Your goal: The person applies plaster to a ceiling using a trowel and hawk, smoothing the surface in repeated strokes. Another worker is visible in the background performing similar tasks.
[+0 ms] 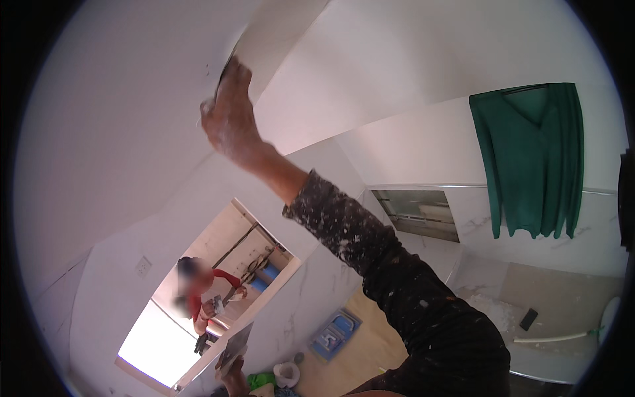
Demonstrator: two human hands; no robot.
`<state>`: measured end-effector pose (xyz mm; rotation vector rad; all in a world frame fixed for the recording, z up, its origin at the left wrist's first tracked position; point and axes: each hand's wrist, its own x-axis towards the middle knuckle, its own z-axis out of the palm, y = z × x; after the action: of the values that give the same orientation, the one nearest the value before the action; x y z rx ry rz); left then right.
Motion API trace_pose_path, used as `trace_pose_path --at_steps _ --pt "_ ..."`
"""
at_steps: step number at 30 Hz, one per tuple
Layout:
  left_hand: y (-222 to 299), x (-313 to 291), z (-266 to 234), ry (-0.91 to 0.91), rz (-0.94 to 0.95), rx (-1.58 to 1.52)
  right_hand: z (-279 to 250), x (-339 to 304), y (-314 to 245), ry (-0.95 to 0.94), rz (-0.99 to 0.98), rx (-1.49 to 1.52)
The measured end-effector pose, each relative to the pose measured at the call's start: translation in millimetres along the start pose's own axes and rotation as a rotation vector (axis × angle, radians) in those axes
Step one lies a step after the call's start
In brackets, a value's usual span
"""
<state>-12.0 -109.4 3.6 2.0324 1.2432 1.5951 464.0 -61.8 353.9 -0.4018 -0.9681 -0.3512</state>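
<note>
My right hand (pixel 230 112), dusted with white, reaches up to the pale ceiling with its fingers closed. It grips a thin flat plastering trowel (pixel 227 69), seen nearly edge-on against the surface; its handle is hidden by the fingers. A dark sleeve spattered with white covers the forearm. Low in the view, my left hand (pixel 234 376) is closed round the underside of a flat grey plate (pixel 236 343), held tilted beside the doorway. What lies on that plate cannot be made out.
A person in red (pixel 198 291) stands in the doorway, holding tools. A green cloth (pixel 529 162) hangs on the right wall, near a recessed window (pixel 420 213). Below are a blue case (pixel 336 334), a white bucket (pixel 286 374), a green bag (pixel 260 380) and a pale hose (pixel 552 338).
</note>
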Motion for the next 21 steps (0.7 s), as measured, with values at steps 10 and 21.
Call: trace_pose_path --at_steps 10,21 --pt "-6.7 0.5 26.6 -0.052 -0.060 -0.048 -128.3 28.8 36.9 0.139 -0.090 -0.125" --pt "6.6 4.3 54.3 -0.074 -0.108 -0.051 -178.0 130.7 96.1 -0.182 -0.337 -1.606"
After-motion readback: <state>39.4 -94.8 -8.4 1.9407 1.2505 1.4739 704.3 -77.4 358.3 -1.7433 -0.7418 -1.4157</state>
